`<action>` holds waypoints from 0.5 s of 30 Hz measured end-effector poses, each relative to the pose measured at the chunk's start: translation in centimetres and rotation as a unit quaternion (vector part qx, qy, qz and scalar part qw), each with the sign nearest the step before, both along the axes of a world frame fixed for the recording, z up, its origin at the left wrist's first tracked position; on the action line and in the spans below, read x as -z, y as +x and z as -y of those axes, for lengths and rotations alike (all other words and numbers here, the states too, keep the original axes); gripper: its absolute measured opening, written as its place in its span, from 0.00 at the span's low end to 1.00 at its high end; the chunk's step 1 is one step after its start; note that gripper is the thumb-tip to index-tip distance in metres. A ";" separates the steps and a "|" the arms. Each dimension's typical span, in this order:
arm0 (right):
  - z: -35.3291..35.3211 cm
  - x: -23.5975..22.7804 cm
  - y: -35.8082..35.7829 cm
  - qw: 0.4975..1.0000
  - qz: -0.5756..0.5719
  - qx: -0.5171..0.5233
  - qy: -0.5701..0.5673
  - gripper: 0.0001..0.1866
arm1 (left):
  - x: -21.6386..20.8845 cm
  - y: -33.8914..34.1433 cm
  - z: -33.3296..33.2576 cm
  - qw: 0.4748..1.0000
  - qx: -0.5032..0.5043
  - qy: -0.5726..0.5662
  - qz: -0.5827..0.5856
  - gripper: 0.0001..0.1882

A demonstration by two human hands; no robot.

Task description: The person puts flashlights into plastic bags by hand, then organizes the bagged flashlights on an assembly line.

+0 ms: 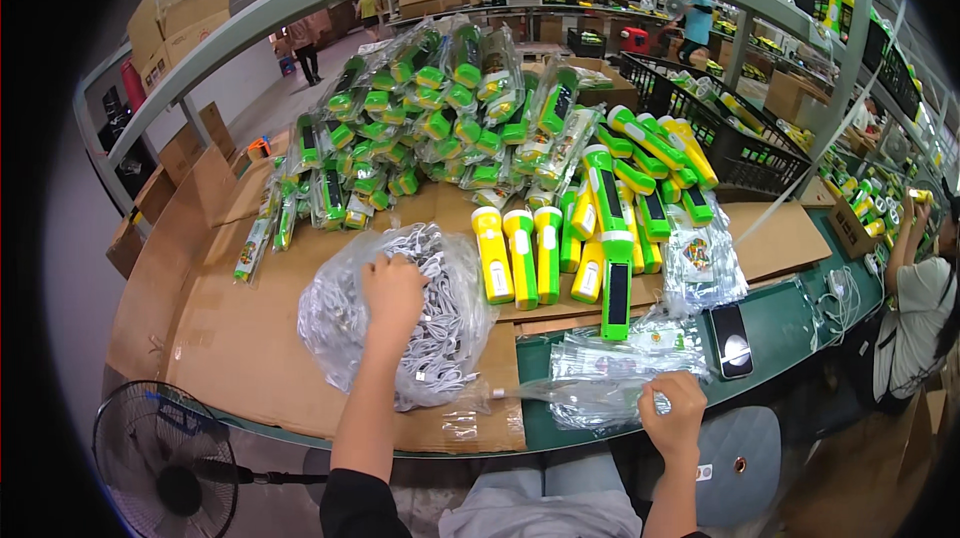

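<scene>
My left hand (393,288) is closed, its curled fingers dug into a heap of grey-white USB cables (440,323). The cables lie in a large clear plastic bag (335,313) on the cardboard. My right hand (675,408) is closed too, pinching the end of a clear plastic sleeve (570,391) at the table's front edge. The sleeve stretches left, with a small white piece at its far end. Beneath it lie flat clear packing bags (620,353). Yellow-and-green flashlights (518,256) stand and lie in a group beyond.
A large pile of bagged flashlights (420,118) fills the table's back. A phone (731,341) and a coiled white cable (842,288) lie at the right. A black crate (740,138) stands behind; a fan (165,468) is at lower left. A co-worker (915,318) sits at the right.
</scene>
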State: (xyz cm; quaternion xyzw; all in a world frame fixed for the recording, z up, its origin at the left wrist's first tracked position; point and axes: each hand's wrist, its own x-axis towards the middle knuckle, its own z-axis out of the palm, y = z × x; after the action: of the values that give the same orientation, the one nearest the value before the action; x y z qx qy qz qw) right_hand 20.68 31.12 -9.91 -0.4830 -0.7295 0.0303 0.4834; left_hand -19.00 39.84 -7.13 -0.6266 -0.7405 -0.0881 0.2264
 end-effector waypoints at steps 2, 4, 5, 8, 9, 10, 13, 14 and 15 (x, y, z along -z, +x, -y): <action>-0.1 -0.6 0.2 1.000 0.010 0.006 -0.002 0.05 | -0.1 -0.2 0.4 0.999 0.007 0.028 0.016 0.07; -0.2 -1.1 0.1 1.000 0.013 -0.005 -0.010 0.06 | -1.4 0.3 1.6 0.998 0.007 0.056 0.028 0.07; -0.2 -1.3 0.0 1.000 0.013 -0.003 -0.011 0.06 | -2.4 1.2 2.3 0.992 0.026 0.086 0.092 0.06; -0.7 -1.4 -0.2 1.000 0.024 -0.008 -0.018 0.06 | -6.3 6.4 5.0 0.913 0.161 0.127 0.352 0.03; -0.8 -1.6 -0.4 0.999 0.032 -0.013 -0.022 0.06 | -6.8 8.2 6.0 0.874 0.226 0.112 0.416 0.04; -0.8 -1.7 -0.7 0.999 0.040 -0.019 -0.027 0.06 | -6.9 10.0 7.0 0.826 0.287 0.096 0.476 0.05; -0.6 -2.2 -2.0 0.998 0.018 -0.045 -0.044 0.07 | -5.5 15.1 9.0 0.792 0.430 -0.020 0.434 0.05; -0.6 -2.3 -2.3 0.997 0.004 -0.065 -0.051 0.08 | -3.9 15.9 8.8 0.808 0.447 -0.042 0.383 0.06; -0.6 -1.9 -2.0 0.997 0.002 -0.060 -0.048 0.09 | -2.7 16.3 8.4 0.803 0.453 -0.044 0.385 0.06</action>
State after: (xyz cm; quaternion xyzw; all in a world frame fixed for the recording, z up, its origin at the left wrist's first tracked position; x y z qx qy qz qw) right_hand 18.71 31.76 -8.00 -0.4610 -0.7560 0.0935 0.4553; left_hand -2.67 31.44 -4.39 -0.8143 -0.4020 -0.3823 -0.1706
